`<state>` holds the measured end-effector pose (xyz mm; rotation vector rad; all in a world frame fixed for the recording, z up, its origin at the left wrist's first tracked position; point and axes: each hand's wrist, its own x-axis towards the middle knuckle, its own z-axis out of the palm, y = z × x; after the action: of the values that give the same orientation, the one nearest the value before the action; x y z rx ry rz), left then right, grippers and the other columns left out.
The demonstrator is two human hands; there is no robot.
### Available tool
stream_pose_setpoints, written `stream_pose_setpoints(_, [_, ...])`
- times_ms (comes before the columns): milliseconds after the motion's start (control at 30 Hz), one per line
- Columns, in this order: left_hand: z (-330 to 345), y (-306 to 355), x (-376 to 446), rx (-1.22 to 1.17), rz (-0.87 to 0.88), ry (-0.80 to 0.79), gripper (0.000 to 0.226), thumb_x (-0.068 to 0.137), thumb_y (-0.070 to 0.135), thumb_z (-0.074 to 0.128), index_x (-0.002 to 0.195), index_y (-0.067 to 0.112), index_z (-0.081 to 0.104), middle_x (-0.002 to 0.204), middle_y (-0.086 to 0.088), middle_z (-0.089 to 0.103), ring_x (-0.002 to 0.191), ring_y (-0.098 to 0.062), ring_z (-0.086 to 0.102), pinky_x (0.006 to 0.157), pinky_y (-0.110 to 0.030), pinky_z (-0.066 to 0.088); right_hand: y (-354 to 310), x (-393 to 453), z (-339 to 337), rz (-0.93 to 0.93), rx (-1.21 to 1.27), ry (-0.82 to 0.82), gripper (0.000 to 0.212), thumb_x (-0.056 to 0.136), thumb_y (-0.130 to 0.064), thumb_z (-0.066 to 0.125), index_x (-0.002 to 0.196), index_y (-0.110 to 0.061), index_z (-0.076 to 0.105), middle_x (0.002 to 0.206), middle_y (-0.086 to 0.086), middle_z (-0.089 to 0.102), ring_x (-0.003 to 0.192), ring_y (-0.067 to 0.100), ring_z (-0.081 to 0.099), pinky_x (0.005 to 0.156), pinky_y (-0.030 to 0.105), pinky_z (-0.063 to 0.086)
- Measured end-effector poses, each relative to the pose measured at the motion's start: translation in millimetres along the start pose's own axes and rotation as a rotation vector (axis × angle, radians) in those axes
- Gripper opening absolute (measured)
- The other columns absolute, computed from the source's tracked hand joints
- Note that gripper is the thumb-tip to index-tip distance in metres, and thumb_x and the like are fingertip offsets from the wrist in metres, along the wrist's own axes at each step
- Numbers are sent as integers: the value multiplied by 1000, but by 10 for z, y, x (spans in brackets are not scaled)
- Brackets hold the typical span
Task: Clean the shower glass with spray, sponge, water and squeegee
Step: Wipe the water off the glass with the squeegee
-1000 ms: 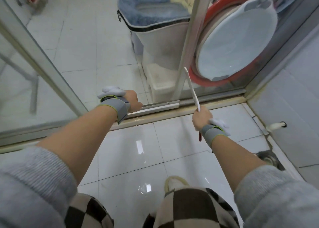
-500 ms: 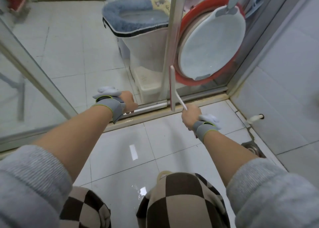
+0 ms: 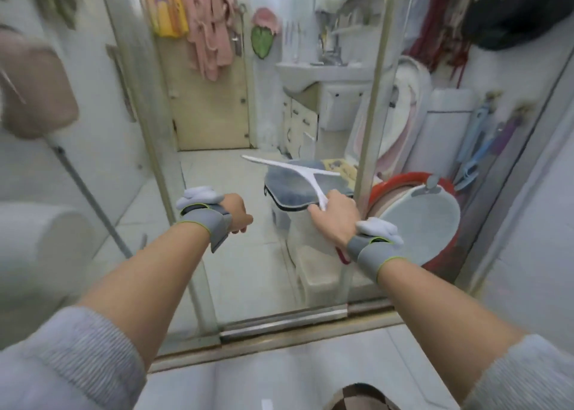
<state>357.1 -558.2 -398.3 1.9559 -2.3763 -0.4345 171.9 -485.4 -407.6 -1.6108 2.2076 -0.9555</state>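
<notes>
My right hand (image 3: 334,215) grips the handle of a white squeegee (image 3: 298,173), whose blade lies almost level against the shower glass door (image 3: 248,269) at mid height. A red handle end shows below my right wrist. To the left, my left hand (image 3: 237,214) is held near the glass with its fingers curled, holding nothing that I can see. Both wrists wear grey bands. The door's metal frame post (image 3: 372,130) runs upright just right of the squeegee.
Behind the glass stand a toilet with a blue seat cover (image 3: 298,198), a red and white basin (image 3: 425,220) and a sink cabinet (image 3: 323,99). A mop handle (image 3: 93,204) leans at the left. The door track (image 3: 279,319) crosses the wet tiled floor.
The view lifted from the floor to the door. My right hand rose and turned the squeegee from upright to nearly level, higher on the glass. My left hand rose too.
</notes>
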Motion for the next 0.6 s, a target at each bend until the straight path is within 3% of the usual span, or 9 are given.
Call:
stream_pose_setpoints(100, [-726, -28, -175, 25, -17, 121, 32, 89, 21, 49, 62, 18, 65, 56, 3, 56, 52, -18, 52, 61, -24, 46, -764, 89, -406, -140, 105, 95, 26, 93, -22, 46, 109, -1, 46, 113, 24, 57, 101, 39, 54, 72, 34, 33])
stream_pose_setpoints(200, [-1401, -45, -302, 24, -22, 274, 32, 86, 22, 51, 59, 18, 67, 57, 1, 60, 58, -23, 57, 64, -27, 51, -1445, 291, -752, -249, 136, 186, 24, 95, -18, 44, 111, -1, 41, 117, 26, 54, 103, 39, 53, 71, 35, 32])
stream_pose_setpoints(367, [-2265, 4, -510, 16, -11, 435, 30, 91, 23, 51, 73, 12, 73, 57, 1, 58, 54, -18, 54, 55, -26, 46, -2327, 581, -1160, -361, 116, 300, 38, 97, -19, 46, 128, 1, 38, 122, 22, 54, 109, 36, 55, 74, 35, 40])
stream_pose_setpoints(467, [-2566, 77, -600, 6, -19, 480, 28, 94, 19, 49, 76, 9, 68, 57, 0, 54, 48, -14, 48, 47, -24, 40, -2626, 822, -1334, -408, 143, 379, 40, 95, -21, 46, 128, 0, 40, 121, 23, 54, 109, 39, 56, 90, 43, 47])
stream_pose_setpoints(600, [-2911, 60, -633, 35, -45, 578, 32, 94, 17, 48, 68, 10, 67, 59, -1, 56, 52, -16, 50, 53, -25, 44, -3009, 1063, -1626, -343, 88, 461, 33, 98, -20, 46, 124, -2, 36, 118, 17, 58, 106, 35, 59, 79, 38, 41])
